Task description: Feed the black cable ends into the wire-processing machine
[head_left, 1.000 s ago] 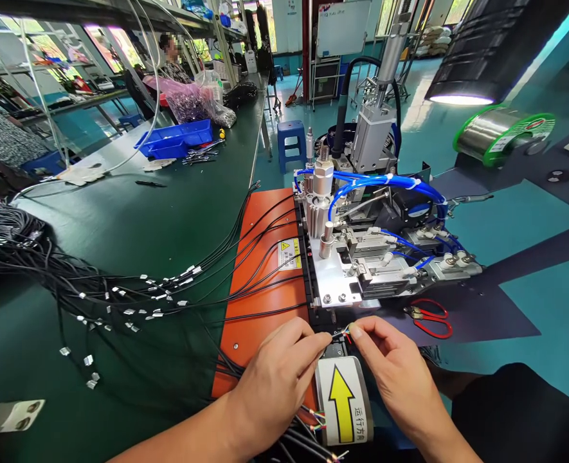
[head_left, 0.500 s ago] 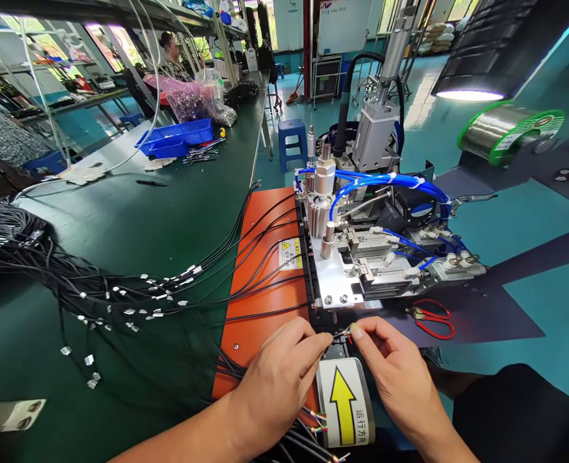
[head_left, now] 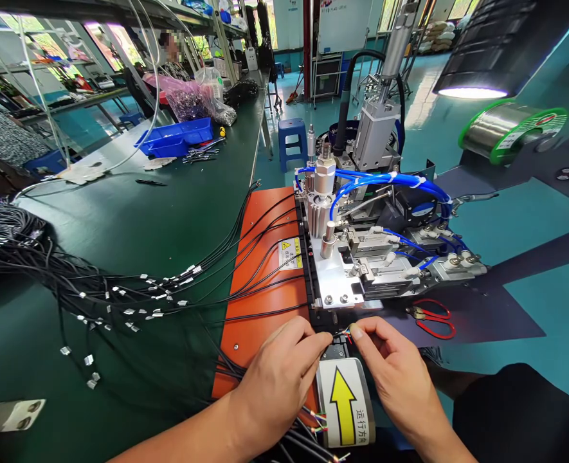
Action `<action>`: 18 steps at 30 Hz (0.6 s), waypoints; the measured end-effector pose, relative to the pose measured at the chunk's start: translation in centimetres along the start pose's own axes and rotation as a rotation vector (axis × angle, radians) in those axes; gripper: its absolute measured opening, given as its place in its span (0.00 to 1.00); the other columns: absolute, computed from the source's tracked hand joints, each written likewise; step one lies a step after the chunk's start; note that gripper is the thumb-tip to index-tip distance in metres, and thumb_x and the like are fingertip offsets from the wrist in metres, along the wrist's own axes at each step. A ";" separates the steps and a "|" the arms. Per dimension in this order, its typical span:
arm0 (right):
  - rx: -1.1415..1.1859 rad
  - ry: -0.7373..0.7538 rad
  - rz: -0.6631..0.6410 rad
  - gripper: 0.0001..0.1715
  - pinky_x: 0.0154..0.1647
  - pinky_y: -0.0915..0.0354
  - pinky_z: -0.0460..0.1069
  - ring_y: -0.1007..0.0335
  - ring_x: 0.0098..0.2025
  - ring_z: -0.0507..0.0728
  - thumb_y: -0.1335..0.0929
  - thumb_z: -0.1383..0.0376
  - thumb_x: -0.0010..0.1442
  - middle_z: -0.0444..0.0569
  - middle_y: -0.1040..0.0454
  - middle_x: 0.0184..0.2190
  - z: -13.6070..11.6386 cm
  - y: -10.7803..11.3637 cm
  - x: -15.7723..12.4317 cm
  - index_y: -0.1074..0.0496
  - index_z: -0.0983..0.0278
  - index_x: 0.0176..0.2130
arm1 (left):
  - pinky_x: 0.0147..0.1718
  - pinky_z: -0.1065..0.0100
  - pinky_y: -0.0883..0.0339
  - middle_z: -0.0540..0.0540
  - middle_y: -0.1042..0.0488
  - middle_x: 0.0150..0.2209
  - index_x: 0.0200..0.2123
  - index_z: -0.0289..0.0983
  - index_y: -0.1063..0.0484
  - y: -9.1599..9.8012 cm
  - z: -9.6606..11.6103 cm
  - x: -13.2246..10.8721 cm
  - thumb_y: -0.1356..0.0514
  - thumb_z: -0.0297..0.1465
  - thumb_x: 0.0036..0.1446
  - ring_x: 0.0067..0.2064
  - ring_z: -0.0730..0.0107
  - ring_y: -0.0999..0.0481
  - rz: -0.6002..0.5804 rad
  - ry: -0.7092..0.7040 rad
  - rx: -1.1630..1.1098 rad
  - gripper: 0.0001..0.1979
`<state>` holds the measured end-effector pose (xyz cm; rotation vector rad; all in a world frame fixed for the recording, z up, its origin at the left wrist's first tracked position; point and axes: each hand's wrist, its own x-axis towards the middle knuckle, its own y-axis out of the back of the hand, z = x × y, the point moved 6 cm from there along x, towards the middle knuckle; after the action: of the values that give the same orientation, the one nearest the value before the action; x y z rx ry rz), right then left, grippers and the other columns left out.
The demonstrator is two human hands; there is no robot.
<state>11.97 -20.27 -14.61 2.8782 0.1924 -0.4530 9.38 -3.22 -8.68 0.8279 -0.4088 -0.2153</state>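
Cable end pinched between two hands, just above the holder

Left hand [head_left: 281,363]: thumb and fingers closed in a narrow pinch on a black cable [head_left: 336,334], near its stripped end. Right hand [head_left: 388,357]: thumb and forefinger tight on the fine coloured wires [head_left: 347,332] coming out of it. Exact wire order too small to read.

Step in hand, my reading: fingertip arranging of the loose wires. Next move seems to call for a firm left pinch and a light right touch, with the wires apart and uncrossed.

Just below: a dark holder [head_left: 336,350], then a yellow arrow label [head_left: 343,405]. Beyond the hands, the metal machine [head_left: 332,276]; red-handled snips [head_left: 419,314] lie to its right. Further left, a bundle of black cables [head_left: 96,283] spreads over the green tabletop [head_left: 197,212].
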 end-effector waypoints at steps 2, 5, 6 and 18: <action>-0.003 0.005 0.002 0.22 0.28 0.36 0.45 0.34 0.29 0.54 0.32 0.46 0.64 0.45 0.26 0.28 0.1 0.0 0.0 0.25 0.61 0.38 | 0.36 0.67 0.30 0.45 0.30 0.36 0.48 0.35 0.25 0.0 0.0 0.0 0.46 0.22 0.67 0.36 0.66 0.28 0.001 -0.001 0.003 0.13; 0.017 0.000 0.001 0.22 0.28 0.36 0.45 0.33 0.29 0.55 0.32 0.45 0.63 0.45 0.26 0.28 0.5 0.0 0.0 0.25 0.61 0.38 | 0.35 0.67 0.30 0.45 0.30 0.36 0.48 0.35 0.24 0.1 0.0 0.1 0.46 0.22 0.67 0.36 0.66 0.28 0.000 -0.002 0.007 0.12; 0.022 -0.003 0.001 0.22 0.28 0.36 0.45 0.33 0.29 0.55 0.32 0.45 0.63 0.45 0.25 0.28 0.7 0.0 0.0 0.25 0.61 0.38 | 0.35 0.67 0.30 0.45 0.30 0.36 0.48 0.35 0.24 0.1 0.0 0.1 0.46 0.22 0.67 0.36 0.66 0.28 -0.003 0.001 0.009 0.12; 0.007 -0.027 0.015 0.24 0.26 0.39 0.45 0.37 0.28 0.53 0.33 0.43 0.64 0.42 0.29 0.26 0.6 -0.1 -0.1 0.27 0.60 0.38 | 0.33 0.66 0.30 0.45 0.31 0.34 0.47 0.35 0.24 -0.2 0.0 0.3 0.48 0.22 0.67 0.33 0.66 0.29 -0.018 -0.002 0.099 0.13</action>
<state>11.70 -20.31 -15.20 2.8762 0.1652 -0.4907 9.59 -3.44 -8.71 0.9286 -0.4167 -0.2145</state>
